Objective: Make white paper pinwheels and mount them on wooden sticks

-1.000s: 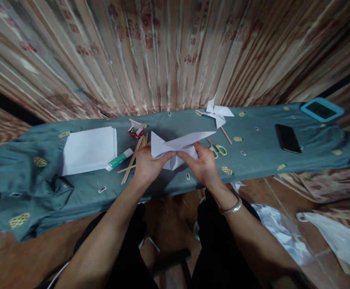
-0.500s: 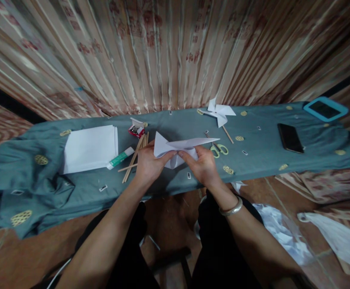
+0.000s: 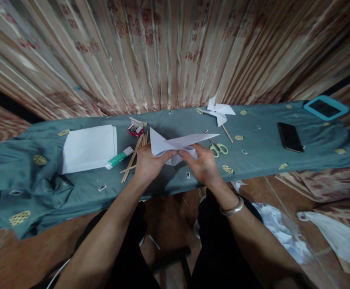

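Between my two hands is a white paper pinwheel head (image 3: 159,143), its blades bent inward and their tips sticking up and out. My left hand (image 3: 149,163) is closed on its left side, thumb pressing near the middle. My right hand (image 3: 202,163) pinches the right side, its thumb tip meeting the left one at the centre. The fingers behind the paper are hidden. Just left of my left hand lie several wooden sticks (image 3: 132,160). Green-handled scissors (image 3: 219,150) rest close to my right hand. A finished-looking pinwheel on a stick (image 3: 218,111) lies farther back.
A stack of white paper (image 3: 89,148) and a green glue stick (image 3: 119,157) lie to the left on the cloth-covered table (image 3: 259,152). Behind the sticks is an open red box of small metal pieces (image 3: 135,129). A phone (image 3: 290,137) and a blue-framed tablet (image 3: 326,107) lie right.
The paper's left blade stands slightly higher and farther left, and the right-pointing blade tilts up more. Both thumbs stay pressed at the centre.
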